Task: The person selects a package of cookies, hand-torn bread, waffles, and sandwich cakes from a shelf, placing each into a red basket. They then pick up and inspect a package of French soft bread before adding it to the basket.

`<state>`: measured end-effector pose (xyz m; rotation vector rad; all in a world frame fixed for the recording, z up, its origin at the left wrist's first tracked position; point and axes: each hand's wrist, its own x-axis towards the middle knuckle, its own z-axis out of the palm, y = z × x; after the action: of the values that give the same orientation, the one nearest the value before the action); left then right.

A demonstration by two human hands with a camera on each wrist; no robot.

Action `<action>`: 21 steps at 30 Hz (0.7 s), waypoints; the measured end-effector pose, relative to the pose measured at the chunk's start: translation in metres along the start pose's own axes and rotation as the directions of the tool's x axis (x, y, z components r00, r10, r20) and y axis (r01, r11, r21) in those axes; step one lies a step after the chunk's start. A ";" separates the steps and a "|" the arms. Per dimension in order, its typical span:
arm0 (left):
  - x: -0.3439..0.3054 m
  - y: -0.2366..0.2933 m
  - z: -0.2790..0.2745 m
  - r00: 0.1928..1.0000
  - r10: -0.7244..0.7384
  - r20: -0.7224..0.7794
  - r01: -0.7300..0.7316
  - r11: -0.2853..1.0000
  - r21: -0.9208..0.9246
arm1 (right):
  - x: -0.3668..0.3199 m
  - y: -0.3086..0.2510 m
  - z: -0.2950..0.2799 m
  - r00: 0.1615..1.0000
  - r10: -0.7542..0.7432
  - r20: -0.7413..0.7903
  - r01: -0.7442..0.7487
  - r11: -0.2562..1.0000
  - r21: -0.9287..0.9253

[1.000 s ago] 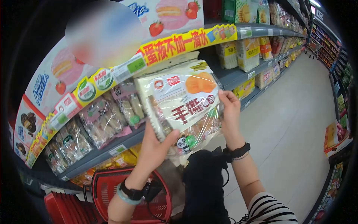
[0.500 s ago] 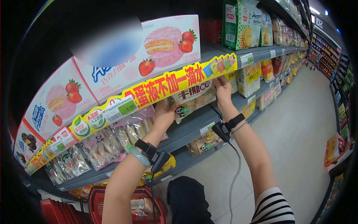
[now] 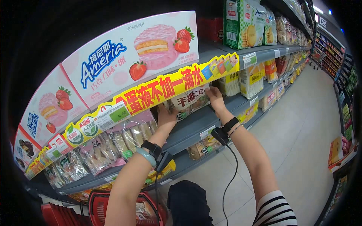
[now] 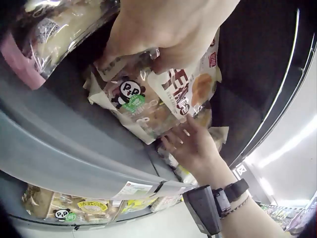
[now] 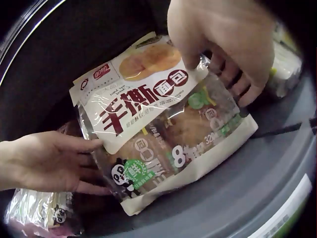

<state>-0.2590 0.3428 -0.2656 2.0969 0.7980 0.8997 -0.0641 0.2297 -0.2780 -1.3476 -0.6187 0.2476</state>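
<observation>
Bread bag: it is in the middle of the picture, a bit above the centre, under the yellow sign (image 3: 162,90). The bread bag (image 5: 148,119) is right between my two hands.
Left hand: my left hand (image 5: 49,161) holds the left end, with the thumb on the front and the fingers round the side, near the panda.
Right hand: my right hand (image 5: 223,39) holds the other end by its top corner. The thumb is on the front and the fingers bend round the side.
Which hand is nearer: both touch the bag, so neither one is nearer.
Long way: the bag's long way looks to go from one hand to the other. From over my right hand, it goes up from lower left to upper right, and so do the big words.
Front: the side with the bun picture looks out at me.
Shelf: the bag is in over the grey shelf (image 3: 196,130), with its bottom edge nearest the shelf's front. I can't tell if it touches the shelf.
Next to it: small bread packs (image 3: 132,139) are on the left, past my left hand. White packs (image 3: 230,83) are on the right, just beside my right hand.
Down low: the red basket (image 3: 98,205) is at the lower left of the picture, well apart from the bag.
</observation>
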 end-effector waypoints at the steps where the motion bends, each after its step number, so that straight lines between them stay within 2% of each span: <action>1: -0.004 0.001 0.000 0.999 0.022 -0.037 -0.021 1.000 0.004 | 0.001 -0.001 0.000 1.000 -0.003 0.001 0.003 1.000 0.001; 2: -0.010 0.001 0.000 0.996 0.042 -0.074 -0.041 0.999 0.010 | 0.000 -0.001 0.001 1.000 -0.011 -0.011 0.010 1.000 -0.013; 4: -0.033 0.020 -0.010 0.998 0.038 -0.055 -0.037 0.999 0.033 | 0.001 0.005 0.001 1.000 -0.017 -0.017 0.017 1.000 -0.024; 6: -0.057 0.030 -0.024 0.999 0.035 -0.038 -0.033 0.998 0.052 | 0.002 0.007 -0.001 0.984 -0.098 -0.146 0.068 0.978 -0.198; 7: -0.070 0.029 -0.030 0.994 0.106 0.020 -0.105 0.994 -0.036 | -0.003 0.004 -0.002 0.985 -0.101 -0.141 0.071 0.977 -0.199; 8: -0.083 0.027 -0.036 0.981 0.181 0.070 -0.171 0.977 -0.128 | -0.012 0.003 -0.003 0.963 -0.169 -0.209 0.093 0.938 -0.334; 9: -0.098 0.029 -0.048 0.982 0.179 0.062 -0.170 0.977 -0.131 | -0.023 0.001 -0.003 0.933 -0.247 -0.264 0.102 0.880 -0.464; 10: -0.115 0.032 -0.066 0.960 0.184 0.213 -0.132 0.963 -0.235 | -0.038 -0.002 -0.002 0.934 -0.250 -0.255 0.107 0.877 -0.468; 11: -0.133 0.034 -0.085 0.913 0.201 0.356 -0.078 0.941 -0.331 | -0.058 -0.008 0.002 0.918 -0.338 -0.207 0.198 0.845 -0.497; 12: -0.150 0.032 -0.104 0.857 0.167 0.488 0.050 0.915 -0.401 | -0.078 -0.016 0.006 0.892 -0.424 -0.157 0.290 0.803 -0.520; 13: -0.167 0.028 -0.125 0.778 0.149 0.611 0.184 0.875 -0.448 | -0.100 -0.023 0.012 0.892 -0.442 -0.088 0.349 0.802 -0.485; 15: -0.200 0.018 -0.168 0.652 0.062 0.756 0.267 0.914 -0.305 | -0.145 -0.039 0.029 0.872 -0.480 0.094 0.475 0.784 -0.400; 17: -0.239 -0.014 -0.201 0.592 -0.057 0.804 0.418 0.875 -0.245 | -0.186 -0.056 0.055 0.814 -0.503 0.290 0.572 0.780 -0.254; 18: -0.248 -0.035 -0.223 0.599 -0.074 0.797 0.438 0.864 -0.249 | -0.208 -0.067 0.072 0.778 -0.504 0.374 0.588 0.794 -0.155; 20: -0.311 -0.095 -0.267 0.603 -0.223 0.766 0.428 0.901 -0.074 | -0.264 -0.081 0.124 0.694 -0.308 0.650 0.391 0.920 0.018; 21: -0.333 -0.112 -0.276 0.637 -0.401 0.659 0.568 0.822 -0.049 | -0.279 -0.076 0.145 0.635 -0.300 0.712 0.372 0.926 0.059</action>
<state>-0.6929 0.2557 -0.3296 1.6421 0.7716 -0.0279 -0.3849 0.1916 -0.2683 -1.1653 -1.5521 0.4463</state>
